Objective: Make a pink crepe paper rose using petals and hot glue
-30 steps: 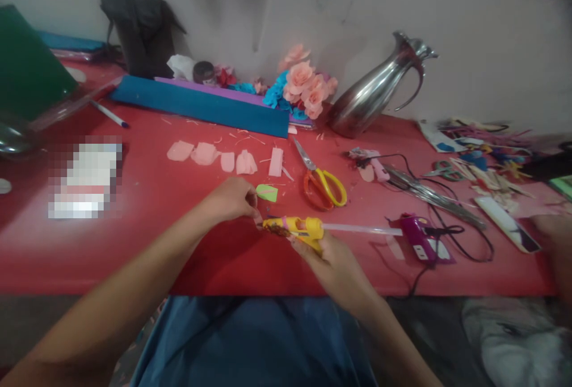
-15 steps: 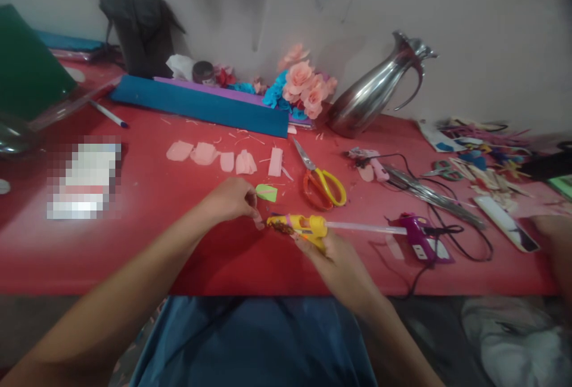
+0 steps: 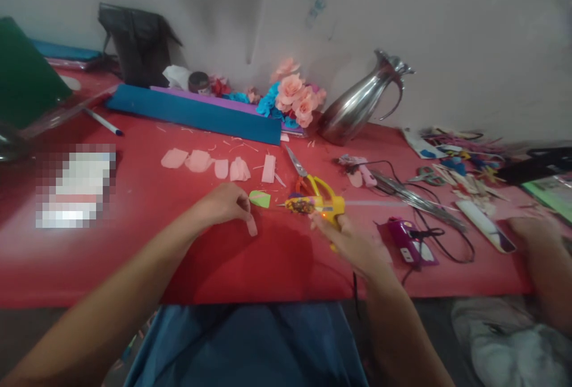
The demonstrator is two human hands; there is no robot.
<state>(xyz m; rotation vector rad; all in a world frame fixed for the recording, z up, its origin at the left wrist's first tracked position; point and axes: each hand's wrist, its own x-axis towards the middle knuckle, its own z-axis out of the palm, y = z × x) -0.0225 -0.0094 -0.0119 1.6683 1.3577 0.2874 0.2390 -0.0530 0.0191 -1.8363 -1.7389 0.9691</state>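
My left hand (image 3: 224,208) pinches a small pink paper petal (image 3: 252,226) that hangs below the fingertips. A yellow hot glue gun (image 3: 322,205) is in my right hand (image 3: 351,244), its nozzle pointing left toward the petal but apart from it; a clear glue stick (image 3: 373,203) sticks out of its back. Just beyond the left fingers lies a green paper piece (image 3: 260,198). Scissors (image 3: 299,166) with yellow and orange handles lie behind the gun, which partly covers them. Several pink paper pieces (image 3: 199,161) rest in a row farther back.
A steel jug (image 3: 353,107) stands at the back beside pink paper flowers (image 3: 292,92). Blue paper (image 3: 196,114) lies along the back. To the right are a purple power strip (image 3: 404,241) with cables, wires (image 3: 411,196) and another person's hand (image 3: 536,235). A phone-like blurred object (image 3: 78,187) lies left.
The glue gun has moved right and away from the petal, its nozzle now clear of my left fingers. The petal shows more fully. The whole view has shifted slightly.
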